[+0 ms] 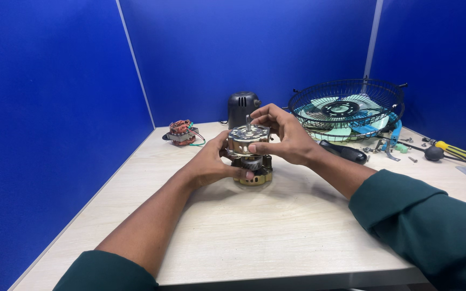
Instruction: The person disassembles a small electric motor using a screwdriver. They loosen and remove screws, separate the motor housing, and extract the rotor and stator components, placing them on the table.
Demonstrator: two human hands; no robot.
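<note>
Both hands are gripping a small metal fan motor [250,153] standing upright on the pale table [276,226]. Left hand [214,161] is clasping its lower body, fingers curled; right hand [286,137] is pinching the upper housing. Wire fan guard [346,108] and screwdriver [459,152] are lying well apart.

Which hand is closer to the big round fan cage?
Right. The right hand grips the top of the motor, on the side toward the fan cage at the back right. The left hand grips the motor's far side, farther from the cage.
</note>
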